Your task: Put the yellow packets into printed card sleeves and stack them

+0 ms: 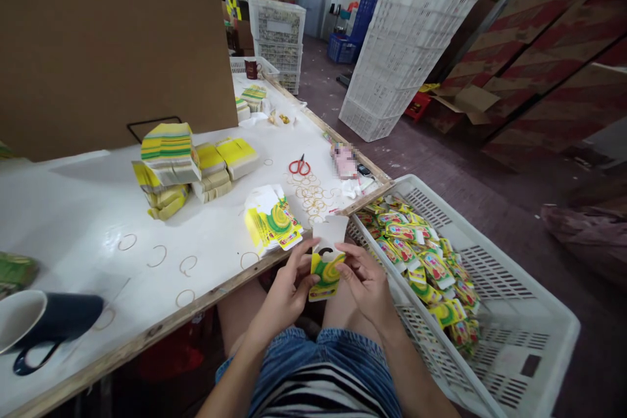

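Between my two hands, over my lap, is a small yellow and green printed carton (pixel 326 272) with its white top flap (pixel 330 232) standing up. My left hand (pixel 292 281) pinches its left side between thumb and fingers. On the opposite side, my right hand (pixel 365 274) grips it the same way. A dark curved mark or opening shows below the flap; I cannot tell which. Just beyond my left hand, a fanned pile of flat cartons (pixel 272 219) lies at the table's edge.
At my right stands a white plastic crate (pixel 519 313) holding many filled packets (pixel 431 261). Rubber bands (pixel 311 196) and red-handled scissors (pixel 300 166) lie on the white table (pixel 98 209). Bundled cartons (pixel 169 150) are stacked farther back. A dark blue mug (pixel 73 317) sits at front left.
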A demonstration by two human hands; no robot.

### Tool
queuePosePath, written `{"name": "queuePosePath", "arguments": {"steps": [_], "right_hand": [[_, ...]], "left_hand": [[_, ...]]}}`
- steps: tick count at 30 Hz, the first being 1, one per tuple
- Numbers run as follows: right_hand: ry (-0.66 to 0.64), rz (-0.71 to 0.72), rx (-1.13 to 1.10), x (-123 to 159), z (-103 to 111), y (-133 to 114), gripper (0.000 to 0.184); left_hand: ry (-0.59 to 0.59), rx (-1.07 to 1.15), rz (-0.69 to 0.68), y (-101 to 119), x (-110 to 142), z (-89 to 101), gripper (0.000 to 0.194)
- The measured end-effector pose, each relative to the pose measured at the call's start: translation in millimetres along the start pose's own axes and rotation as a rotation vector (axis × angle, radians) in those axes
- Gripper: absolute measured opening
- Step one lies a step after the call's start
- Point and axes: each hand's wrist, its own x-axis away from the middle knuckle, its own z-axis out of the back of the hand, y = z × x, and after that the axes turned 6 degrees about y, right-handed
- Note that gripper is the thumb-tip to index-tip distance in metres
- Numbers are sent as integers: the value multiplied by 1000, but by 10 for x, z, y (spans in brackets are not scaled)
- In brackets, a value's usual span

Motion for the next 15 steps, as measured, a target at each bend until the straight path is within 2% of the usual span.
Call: {"name": "queuePosePath", "arguments": {"steps": [3, 6, 9, 10, 12, 13, 15], "right_hand": [[-120, 17, 46, -33, 91, -52, 16], [-186, 31, 83, -49, 130, -95, 23], [-133, 12, 55, -43, 98, -92, 21], [-96, -18, 14, -41, 80, -79, 18], [-48, -83, -64, -42, 53, -48, 29], [-45, -95, -85, -49, 50, -35, 34], [-69, -51, -68, -70, 74, -25, 27]], "left_hand": [[-70, 22, 57, 29, 11, 51, 39], [-65, 5, 95, 18, 21, 56, 35], [-36, 10, 94, 13, 22, 23, 36], [-29, 36, 89, 18, 19, 11, 43], [-30, 92, 83, 36, 11, -6, 60], [-32, 107, 82, 46, 6, -9, 64], [-22, 95, 86, 62, -4, -8, 62]]}}
